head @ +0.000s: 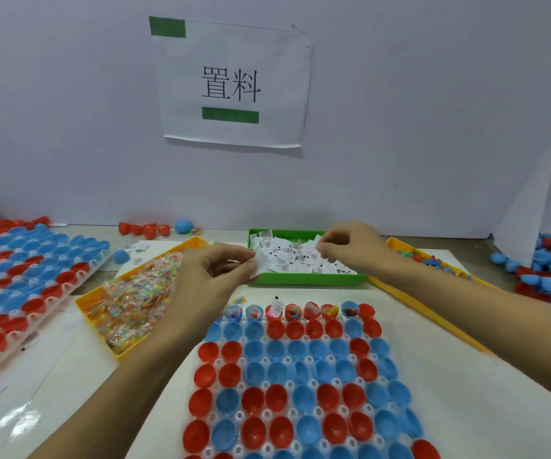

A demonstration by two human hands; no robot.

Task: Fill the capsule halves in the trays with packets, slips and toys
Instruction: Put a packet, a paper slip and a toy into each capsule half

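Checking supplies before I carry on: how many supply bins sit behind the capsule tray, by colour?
Yellow bins: 2
Green bin: 1
Total: 3

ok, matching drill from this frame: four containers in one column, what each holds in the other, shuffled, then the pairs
Things
1. green tray
2. yellow tray, left
3. yellow tray, right
4. front capsule tray

Contents
A. clear packets of coloured bits
B. red and blue capsule halves, only the far row filled
C. white printed slips
D. small coloured toys

Pairs: 1-C, 2-A, 3-D, 4-B

The left hand pinches a slip at the green tray's edge; the right hand picks in the slips.
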